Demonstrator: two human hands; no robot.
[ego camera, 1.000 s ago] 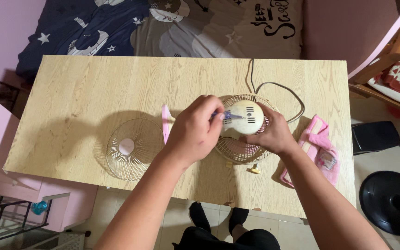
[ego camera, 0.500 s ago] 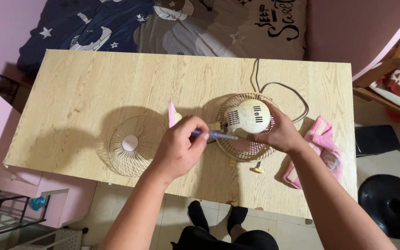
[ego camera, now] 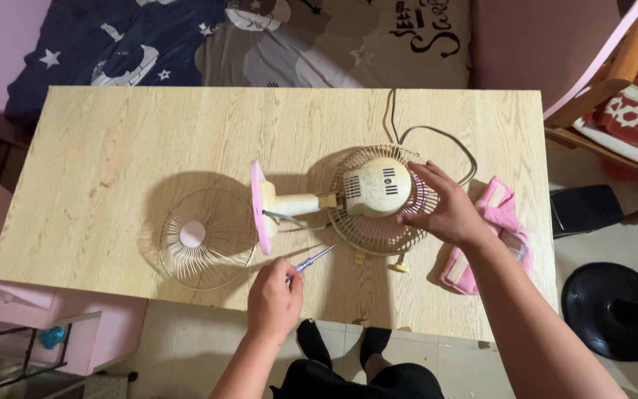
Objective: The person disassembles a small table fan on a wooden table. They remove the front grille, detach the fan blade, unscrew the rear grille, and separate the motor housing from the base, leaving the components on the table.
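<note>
Pale wood-grain table (ego camera: 127, 148) under you, with a small cream desk fan (ego camera: 348, 199) lying on its side near the middle. Fan's motor housing (ego camera: 376, 187) faces up, sitting on the rear wire cage (ego camera: 378, 233) with pink blades showing through it. Fan's neck runs left to a pink round base (ego camera: 259, 207), which stands on edge. Grey cord (ego camera: 437, 137) loops off the housing toward the table's far edge.

Your right hand (ego camera: 444, 207) rests on the right side of the cage, fingers spread and laid against the housing and the wire rim; it steadies rather than grips. Your left hand (ego camera: 275, 299) is at the near edge of the table, well apart from the fan, closed around a small screwdriver (ego camera: 311, 258). Its metal shaft points up and right toward the fan, tip lying over bare tabletop, touching nothing you can make out.

Detached front grille (ego camera: 204, 236) lies flat just left of the pink base. Pink cloth (ego camera: 492, 236) sits crumpled just beyond your right wrist. A small yellowish part (ego camera: 399, 266) lies on the table below the cage; its kind is too small to tell.
</note>
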